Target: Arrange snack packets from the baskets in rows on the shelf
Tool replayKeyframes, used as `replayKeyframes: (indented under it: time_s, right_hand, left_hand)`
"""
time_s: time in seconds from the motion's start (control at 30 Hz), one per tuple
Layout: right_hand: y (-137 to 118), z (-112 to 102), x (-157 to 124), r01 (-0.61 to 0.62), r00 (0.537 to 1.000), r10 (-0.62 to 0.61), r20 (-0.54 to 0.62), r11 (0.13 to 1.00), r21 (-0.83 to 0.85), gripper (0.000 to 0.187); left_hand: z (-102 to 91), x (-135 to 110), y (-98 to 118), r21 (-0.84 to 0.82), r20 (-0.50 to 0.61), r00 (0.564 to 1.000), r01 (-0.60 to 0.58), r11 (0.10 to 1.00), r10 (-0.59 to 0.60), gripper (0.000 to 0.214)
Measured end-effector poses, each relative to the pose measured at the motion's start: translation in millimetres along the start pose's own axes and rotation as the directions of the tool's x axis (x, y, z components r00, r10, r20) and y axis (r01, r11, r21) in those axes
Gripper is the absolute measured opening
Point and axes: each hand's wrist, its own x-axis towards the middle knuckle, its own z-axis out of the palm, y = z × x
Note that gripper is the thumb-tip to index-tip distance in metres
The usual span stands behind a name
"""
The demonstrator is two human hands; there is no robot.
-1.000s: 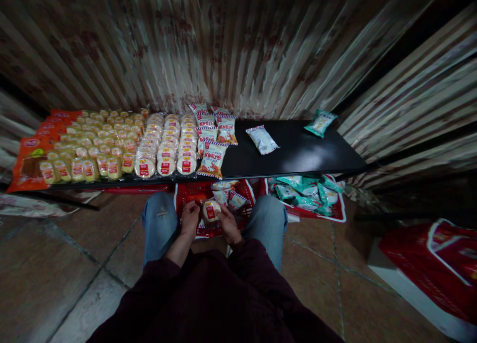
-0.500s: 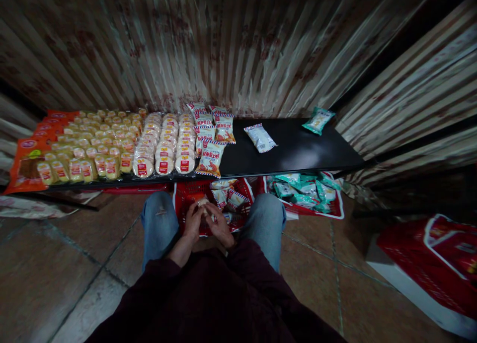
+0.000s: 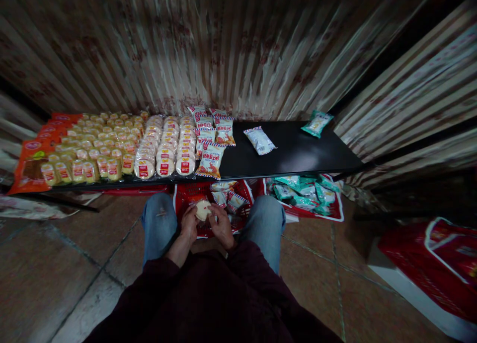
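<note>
Round wrapped cake (image 3: pixel 203 210) pinched at its rim between fingers of left hand (image 3: pixel 189 223) and right hand (image 3: pixel 222 225) (both closed), above red basket (image 3: pixel 183 196)

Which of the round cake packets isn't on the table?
The round cake packet held between the left hand and right hand over the red basket; the other packets lie in rows on the black table.

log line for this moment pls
left hand: holds round wrapped cake | right hand: on round wrapped cake too | below: red basket | ahead: black table, snack rows
</note>
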Motion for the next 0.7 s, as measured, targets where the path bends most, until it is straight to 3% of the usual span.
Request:
replayKeyframes:
  time_s: [0.2,0.3,0.43,0.57,0.7]
  right_hand:
    - [-12,-2,2,0.027,0.998,-0.021,0.061,0.996,-0.09,0.032]
    - [-19,-4,3,-0.003,0.994,0.007,0.113,0.999,-0.033,0.037]
    - [-24,-8,3,-0.055,0.982,0.051,0.179,0.998,0.014,0.045]
    - [-22,-14,3,-0.137,0.978,0.121,0.171,0.987,0.083,0.04]
    - [-23,-16,8,-0.215,0.972,0.192,0.133,0.957,0.196,0.037]
  left_hand:
    - [6.2,-5,6,0.051,0.021,1.0,-0.022,0.998,0.021,0.025]
    - [10.9,-10,7,0.067,0.009,0.999,-0.041,0.997,0.04,0.027]
    - [14.8,-16,9,0.125,0.076,0.995,-0.076,0.989,0.067,0.024]
    - [14.6,-19,10,0.187,0.132,0.988,-0.101,0.977,0.077,0.017]
    - [12.4,-17,11,0.235,0.157,0.974,-0.195,0.952,0.161,0.014]
